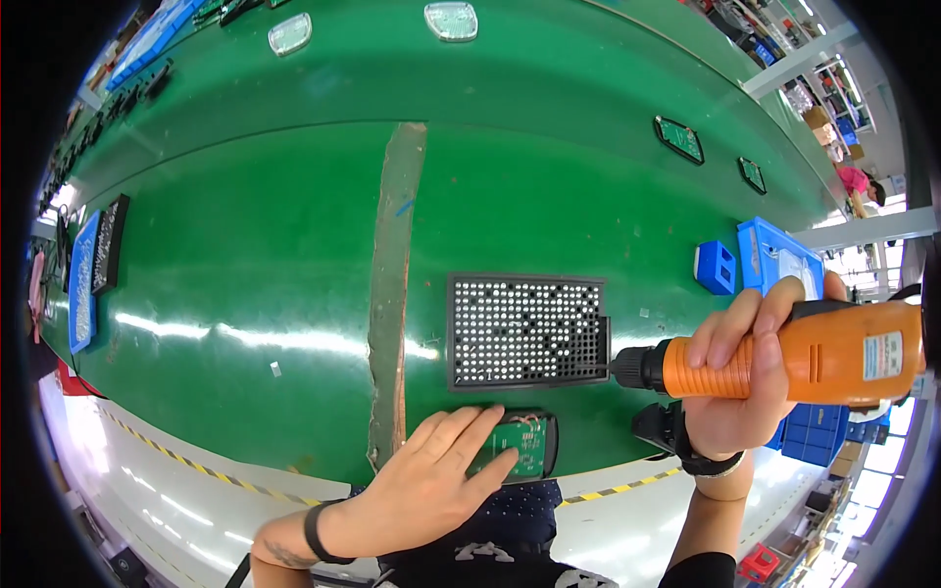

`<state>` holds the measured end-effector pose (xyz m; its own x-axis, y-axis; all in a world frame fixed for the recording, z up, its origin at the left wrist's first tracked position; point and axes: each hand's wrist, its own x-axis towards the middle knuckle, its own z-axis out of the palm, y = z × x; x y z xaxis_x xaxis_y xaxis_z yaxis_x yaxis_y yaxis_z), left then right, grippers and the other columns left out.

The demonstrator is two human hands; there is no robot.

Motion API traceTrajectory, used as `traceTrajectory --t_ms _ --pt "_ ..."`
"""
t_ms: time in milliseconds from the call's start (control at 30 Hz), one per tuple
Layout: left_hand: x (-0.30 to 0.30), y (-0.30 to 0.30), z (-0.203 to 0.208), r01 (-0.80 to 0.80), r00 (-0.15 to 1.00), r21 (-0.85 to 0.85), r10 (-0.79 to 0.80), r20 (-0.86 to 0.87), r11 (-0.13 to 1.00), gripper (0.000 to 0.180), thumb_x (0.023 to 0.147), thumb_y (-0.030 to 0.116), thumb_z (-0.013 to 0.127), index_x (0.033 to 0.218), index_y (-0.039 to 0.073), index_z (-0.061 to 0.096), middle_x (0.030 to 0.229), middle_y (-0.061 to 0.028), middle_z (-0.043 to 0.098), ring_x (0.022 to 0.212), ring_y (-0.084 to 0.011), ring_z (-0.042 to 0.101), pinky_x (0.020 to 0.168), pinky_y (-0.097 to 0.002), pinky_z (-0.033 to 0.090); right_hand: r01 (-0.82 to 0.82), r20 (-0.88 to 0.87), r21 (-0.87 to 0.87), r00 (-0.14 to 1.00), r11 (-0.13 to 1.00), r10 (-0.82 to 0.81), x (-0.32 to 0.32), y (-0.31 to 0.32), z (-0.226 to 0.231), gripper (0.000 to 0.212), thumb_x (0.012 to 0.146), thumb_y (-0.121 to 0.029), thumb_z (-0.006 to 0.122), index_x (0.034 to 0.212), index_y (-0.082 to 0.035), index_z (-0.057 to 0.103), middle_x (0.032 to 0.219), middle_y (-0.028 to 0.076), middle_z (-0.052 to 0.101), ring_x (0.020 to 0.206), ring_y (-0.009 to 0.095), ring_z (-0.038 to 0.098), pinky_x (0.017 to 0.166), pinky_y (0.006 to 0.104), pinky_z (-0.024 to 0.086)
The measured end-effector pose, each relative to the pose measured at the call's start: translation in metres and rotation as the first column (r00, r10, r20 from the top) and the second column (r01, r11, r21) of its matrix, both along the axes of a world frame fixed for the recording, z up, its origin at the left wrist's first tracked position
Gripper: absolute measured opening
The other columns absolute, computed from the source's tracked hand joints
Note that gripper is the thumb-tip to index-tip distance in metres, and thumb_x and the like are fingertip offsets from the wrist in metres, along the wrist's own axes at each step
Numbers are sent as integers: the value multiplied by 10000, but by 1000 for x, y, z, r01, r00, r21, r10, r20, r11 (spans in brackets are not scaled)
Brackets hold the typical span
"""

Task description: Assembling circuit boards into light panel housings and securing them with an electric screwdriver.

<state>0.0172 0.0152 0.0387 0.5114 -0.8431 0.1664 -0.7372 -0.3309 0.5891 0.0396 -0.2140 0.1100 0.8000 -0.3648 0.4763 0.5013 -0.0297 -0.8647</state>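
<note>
My right hand (745, 363) is wrapped round an orange electric screwdriver (833, 355) with a black nose. The tool lies nearly level and points left, its thin bit over the lower right part of a black screw tray (456, 333). Rows of small pale screws fill much of the tray; dark bare holes show mostly towards its right. Whether a screw sits on the bit is too small to tell. Nearer to me, my left hand (431, 480) holds a black case with a green circuit board (529, 446), fingers on its far edge and thumb over the board. The hand covers the case's left end.
A blue block-shaped holder (718, 268) and a blue bin (779, 255) stand at the right. Two circuit boards in black frames (679, 139) lie farther back. Clear covers (451, 22) are at the far side. A worn strip (392, 255) crosses the green table; trays (86, 284) sit far left.
</note>
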Motion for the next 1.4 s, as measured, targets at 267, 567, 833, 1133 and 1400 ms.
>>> traceTrajectory --t_ms 267,567,833,1133,1400 --pt "-9 -6 -12 -161 984 -33 158 -80 986 303 721 95 570 1017 33 568 1198 -220 456 1065 -311 459 871 -386 393 -52 -2 -45 999 998 52 -1 2 -7 589 802 -20 508 1303 -168 234 846 42 428 572 147 476 515 315 485" --pt "-12 -3 -22 -140 989 -30 139 -43 990 399 682 172 692 1040 59 556 1235 -197 437 1050 -329 462 856 -435 387 -77 -7 -52 997 996 77 5 4 -14 572 806 -9 492 1300 -168 253 849 41 429 567 152 475 513 316 488" --pt "-14 -5 -21 -150 988 -23 149 -48 988 399 674 161 694 1032 49 556 1239 -198 434 1061 -329 456 865 -442 388 -118 12 -66 993 991 119 2 1 -17 580 807 -17 511 1302 -190 265 846 51 441 574 153 481 506 318 478" --pt "-18 -13 -18 -216 976 -46 215 -26 975 351 664 100 682 984 17 563 1164 -149 472 1061 -330 445 870 -451 384 -595 51 -235 782 768 621 24 -3 -15 495 807 -65 461 1270 -98 288 670 49 424 502 121 419 498 261 392" --pt "-23 -12 -18 -268 963 -90 263 -62 959 311 663 43 668 954 5 566 1125 -136 480 1075 -327 427 888 -451 367 -223 20 -106 974 969 226 2 19 -12 556 796 -45 478 1279 -84 206 672 71 461 551 171 465 526 320 419"
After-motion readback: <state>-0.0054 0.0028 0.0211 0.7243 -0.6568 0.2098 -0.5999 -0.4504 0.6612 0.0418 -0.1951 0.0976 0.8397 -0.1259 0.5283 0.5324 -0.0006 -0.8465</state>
